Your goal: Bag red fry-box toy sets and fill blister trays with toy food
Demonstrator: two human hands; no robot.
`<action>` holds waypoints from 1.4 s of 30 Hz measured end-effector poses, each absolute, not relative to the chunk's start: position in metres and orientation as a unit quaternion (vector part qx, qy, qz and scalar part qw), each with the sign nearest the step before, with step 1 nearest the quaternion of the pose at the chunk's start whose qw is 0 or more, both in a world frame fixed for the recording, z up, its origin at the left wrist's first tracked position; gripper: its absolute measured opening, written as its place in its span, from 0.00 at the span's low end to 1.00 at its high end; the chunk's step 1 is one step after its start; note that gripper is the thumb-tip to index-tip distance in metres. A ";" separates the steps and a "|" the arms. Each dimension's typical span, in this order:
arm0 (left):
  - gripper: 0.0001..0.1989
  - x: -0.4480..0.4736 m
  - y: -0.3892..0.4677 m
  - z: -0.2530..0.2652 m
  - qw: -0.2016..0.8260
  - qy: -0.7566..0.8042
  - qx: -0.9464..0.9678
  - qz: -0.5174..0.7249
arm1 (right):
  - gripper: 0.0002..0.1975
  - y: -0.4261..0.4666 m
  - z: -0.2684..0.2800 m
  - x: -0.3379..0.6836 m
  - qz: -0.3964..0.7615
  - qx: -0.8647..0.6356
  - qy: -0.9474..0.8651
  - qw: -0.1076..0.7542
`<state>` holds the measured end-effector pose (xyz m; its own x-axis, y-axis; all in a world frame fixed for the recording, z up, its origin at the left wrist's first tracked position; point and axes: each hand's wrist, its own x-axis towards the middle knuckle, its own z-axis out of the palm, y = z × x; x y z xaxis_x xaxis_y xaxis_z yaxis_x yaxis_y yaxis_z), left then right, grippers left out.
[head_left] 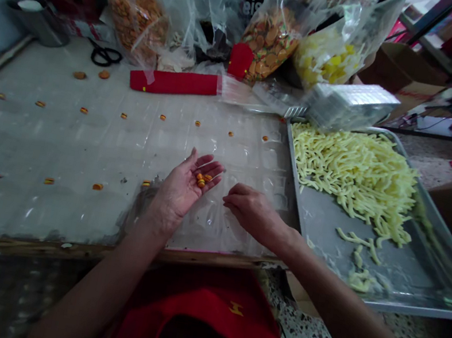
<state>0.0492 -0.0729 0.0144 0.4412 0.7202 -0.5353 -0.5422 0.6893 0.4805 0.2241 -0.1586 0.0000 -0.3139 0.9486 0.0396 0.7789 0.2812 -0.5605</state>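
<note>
My left hand (179, 187) is turned palm up, fingers cupped around several miniature burgers (202, 181) with orange buns. To its right, my right hand (251, 209) hangs palm down over the clear plastic trays, its fingertips pinched together. Whatever is between those fingertips is too small or hidden to make out. Clear plastic blister trays (125, 142) with shallow pockets cover the table. Single miniature burgers lie spaced along the far row of pockets, such as one burger (83, 110) at the left. Nearer me, another burger (97, 186) sits left of my left forearm.
A metal tray (324, 209) heaped with pale yellow fry-shaped strips (356, 174) stands on the right. Behind are bags of small orange pieces (138, 19), bun-like pieces (270, 40) and yellow pieces (332, 62), black scissors (105, 54), a red packet (175, 82) and stacked clear trays (353, 104).
</note>
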 end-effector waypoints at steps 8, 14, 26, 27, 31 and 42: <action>0.16 0.053 -0.069 0.012 0.853 0.361 0.146 0.348 | 0.17 -0.119 -0.003 0.239 0.308 -0.709 -0.613 0.164; 0.15 0.058 -0.075 0.016 0.864 0.354 0.196 0.299 | 0.07 -0.124 0.032 0.236 0.262 -0.549 -0.741 0.285; 0.06 0.135 -0.094 0.023 0.897 0.351 0.158 0.219 | 0.09 -0.184 0.053 0.316 0.157 -0.772 -0.542 0.293; 0.05 0.135 -0.095 0.020 0.893 0.358 0.155 0.227 | 0.08 -0.193 0.044 0.317 0.144 -0.791 -0.519 0.292; 0.06 0.131 -0.090 0.007 0.883 0.374 0.148 0.242 | 0.04 -0.212 0.011 0.300 0.076 -0.781 -0.570 0.243; 0.05 0.126 -0.082 0.003 0.871 0.390 0.125 0.271 | 0.10 -0.206 0.009 0.284 0.136 -0.712 -0.679 0.118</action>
<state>0.1261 -0.0821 0.0026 0.5498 0.5693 -0.6113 -0.3743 0.8221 0.4291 0.2837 -0.2058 0.0092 0.0414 0.9986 -0.0343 0.9344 -0.0508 -0.3525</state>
